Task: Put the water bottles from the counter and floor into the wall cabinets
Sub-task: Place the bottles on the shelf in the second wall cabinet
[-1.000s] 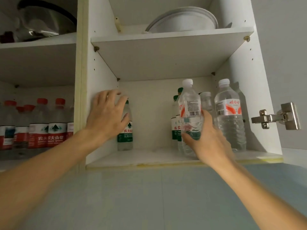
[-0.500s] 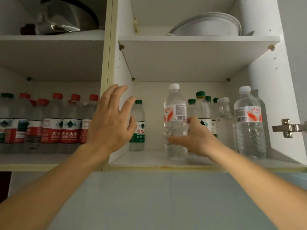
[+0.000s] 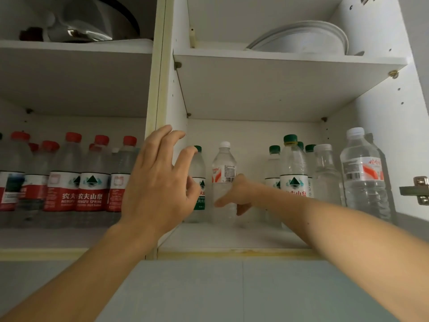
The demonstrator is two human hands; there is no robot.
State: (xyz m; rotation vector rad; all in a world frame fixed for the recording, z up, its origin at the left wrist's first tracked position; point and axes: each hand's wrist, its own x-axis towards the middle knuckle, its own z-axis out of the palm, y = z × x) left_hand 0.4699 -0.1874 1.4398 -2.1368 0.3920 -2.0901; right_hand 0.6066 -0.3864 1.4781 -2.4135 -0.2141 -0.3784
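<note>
- Deep on the lower shelf of the right cabinet (image 3: 232,238), my right hand (image 3: 234,196) wraps a white-capped water bottle (image 3: 224,173): thumb across the front of the clear body below its red-and-white label, other fingers curled round the far side. The bottle stands upright on the shelf, toward the back.
- Just left of it stands a green-capped bottle (image 3: 199,182), partly hidden by my left hand; whether the two bottles touch, I cannot tell.
- My left hand (image 3: 157,182) is raised in front of the divider panel (image 3: 162,89) between the two cabinets, fingers spread and loosely bent, holding nothing. Contact with the panel edge I cannot confirm.
- Right of the held bottle, across a gap, a cluster of green-capped bottles (image 3: 293,168) stands upright, the nearest showing a green mountain label.
- Beside the cluster stands an unlabelled clear bottle (image 3: 325,173) with a pale cap, then a larger white-capped bottle (image 3: 362,175) with a red-and-white label near the right wall.
- A metal door hinge (image 3: 415,190) juts from the right edge.
- Left cabinet, lower shelf: a packed row of red-capped bottles (image 3: 88,177) with red-and-white labels.
- Upper right shelf holds stacked white plates (image 3: 301,38); upper left shelf holds a shiny metal pot (image 3: 92,22).
</note>
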